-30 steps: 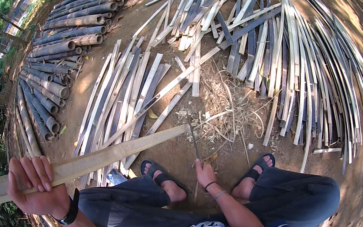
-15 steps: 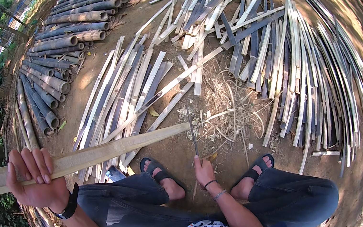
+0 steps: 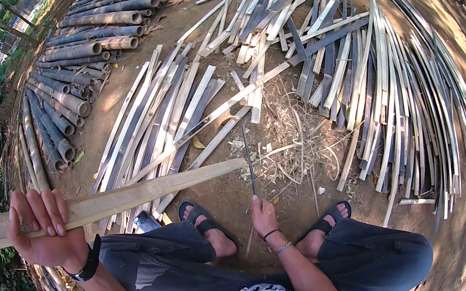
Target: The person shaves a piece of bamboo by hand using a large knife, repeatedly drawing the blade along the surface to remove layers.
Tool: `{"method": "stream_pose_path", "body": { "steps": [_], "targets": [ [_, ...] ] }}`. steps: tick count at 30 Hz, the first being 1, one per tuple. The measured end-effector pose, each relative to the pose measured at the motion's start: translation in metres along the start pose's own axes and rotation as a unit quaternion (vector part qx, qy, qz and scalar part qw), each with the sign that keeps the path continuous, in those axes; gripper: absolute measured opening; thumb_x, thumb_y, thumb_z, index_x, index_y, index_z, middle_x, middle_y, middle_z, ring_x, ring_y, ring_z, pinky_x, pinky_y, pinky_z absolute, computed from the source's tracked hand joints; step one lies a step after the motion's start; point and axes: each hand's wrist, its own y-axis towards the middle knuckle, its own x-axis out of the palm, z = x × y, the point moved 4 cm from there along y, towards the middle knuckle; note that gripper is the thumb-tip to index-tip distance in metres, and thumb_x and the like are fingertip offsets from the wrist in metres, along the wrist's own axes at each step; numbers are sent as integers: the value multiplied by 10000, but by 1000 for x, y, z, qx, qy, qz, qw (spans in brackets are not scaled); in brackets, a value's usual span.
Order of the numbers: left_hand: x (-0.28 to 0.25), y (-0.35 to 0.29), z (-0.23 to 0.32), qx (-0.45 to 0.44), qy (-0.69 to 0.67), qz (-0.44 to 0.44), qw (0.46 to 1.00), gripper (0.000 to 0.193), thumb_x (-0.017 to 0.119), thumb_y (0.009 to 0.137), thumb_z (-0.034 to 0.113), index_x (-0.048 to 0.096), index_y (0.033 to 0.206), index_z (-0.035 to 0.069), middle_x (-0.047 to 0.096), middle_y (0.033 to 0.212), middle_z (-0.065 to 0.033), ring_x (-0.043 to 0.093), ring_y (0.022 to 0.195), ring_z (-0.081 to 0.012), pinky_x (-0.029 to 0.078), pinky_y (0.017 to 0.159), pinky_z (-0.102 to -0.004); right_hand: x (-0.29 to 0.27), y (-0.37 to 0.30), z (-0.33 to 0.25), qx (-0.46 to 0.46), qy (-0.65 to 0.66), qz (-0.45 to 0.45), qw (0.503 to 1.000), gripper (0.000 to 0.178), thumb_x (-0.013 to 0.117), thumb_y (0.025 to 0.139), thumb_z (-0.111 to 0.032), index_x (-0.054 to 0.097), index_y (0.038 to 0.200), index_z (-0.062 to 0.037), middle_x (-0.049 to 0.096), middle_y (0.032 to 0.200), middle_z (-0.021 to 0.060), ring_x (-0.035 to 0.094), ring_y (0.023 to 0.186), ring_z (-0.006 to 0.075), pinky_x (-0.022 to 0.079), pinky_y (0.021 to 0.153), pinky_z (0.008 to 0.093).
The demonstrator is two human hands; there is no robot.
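My left hand (image 3: pixel 44 224) is closed around the lower part of a long, pale split bamboo strip (image 3: pixel 143 192). The strip slants up to the right across my left leg, and its far end rises in front of my feet. My right hand (image 3: pixel 264 215) grips the handle of a long, thin dark knife (image 3: pixel 251 164). Its blade points up and away, close beside the strip's far end; I cannot tell whether they touch.
Split bamboo strips (image 3: pixel 159 101) lie left of centre, with larger piles (image 3: pixel 404 94) ahead and right. Whole bamboo poles (image 3: pixel 84 51) are stacked at far left. Curly shavings (image 3: pixel 296 138) cover the ground ahead. A dark phone-like object (image 3: pixel 146 222) lies by my left leg.
The right hand and knife have shifted very slightly down and right. The strip stays in my left hand almost unmoved.
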Motion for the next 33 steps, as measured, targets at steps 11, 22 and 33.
{"method": "stream_pose_path", "body": {
  "steps": [11,22,33],
  "targets": [
    [-3,0,1,3,6,3,1000,340,470,938,252,322,653,142,302,461,13,280,359,-67,268,371,-185,8,-2,19,47,-15,-24,999,557,429,961,-455,570,715,24,554,557,162,593,549,316,437,552,452],
    [-3,-1,3,1,3,-11,1000,328,467,938,237,329,656,140,298,466,15,270,367,-66,258,377,-189,7,-2,25,186,8,-97,978,501,442,972,-385,566,712,26,544,574,183,563,528,306,453,557,439],
    [0,1,3,-5,4,-7,1000,334,452,938,241,320,647,142,299,474,15,268,380,-65,249,387,-192,8,1,39,85,-103,-41,990,524,450,963,-418,557,710,28,550,561,166,606,577,309,454,572,433]
  ]
}}
